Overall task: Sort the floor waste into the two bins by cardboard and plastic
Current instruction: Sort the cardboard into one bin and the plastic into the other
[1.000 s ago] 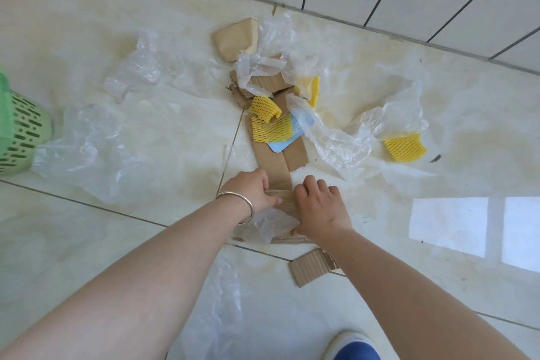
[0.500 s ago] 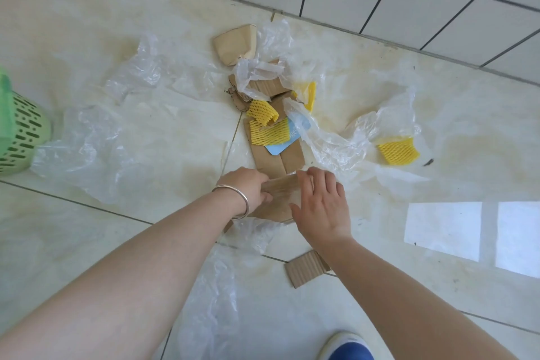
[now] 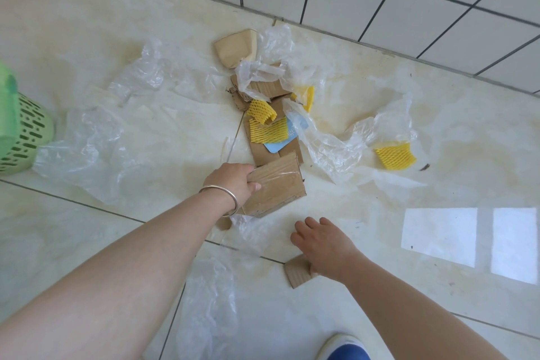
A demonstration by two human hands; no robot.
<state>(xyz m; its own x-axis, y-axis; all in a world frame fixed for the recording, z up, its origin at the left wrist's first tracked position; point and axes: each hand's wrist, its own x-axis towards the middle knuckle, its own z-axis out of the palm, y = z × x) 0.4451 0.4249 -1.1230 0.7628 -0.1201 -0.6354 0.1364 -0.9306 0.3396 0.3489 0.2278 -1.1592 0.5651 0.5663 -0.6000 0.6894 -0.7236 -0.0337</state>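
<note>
The basket (image 3: 26, 131) stands far left of the cardboard pile (image 3: 271, 152).

Two bare forearms, no sleeves in view. Thin silver bangle (image 3: 222, 197) round the wrist of the left hand (image 3: 232, 181). Right hand (image 3: 324, 244) without rings or watch. Blue shoe (image 3: 344, 349) with white toe cap.

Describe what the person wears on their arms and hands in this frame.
Both forearms are bare, with no sleeves in view and no gloves. The left hand has a thin, plain silver bangle round the wrist. The right hand and its wrist carry nothing: no watch, ring or band that shows.
</note>
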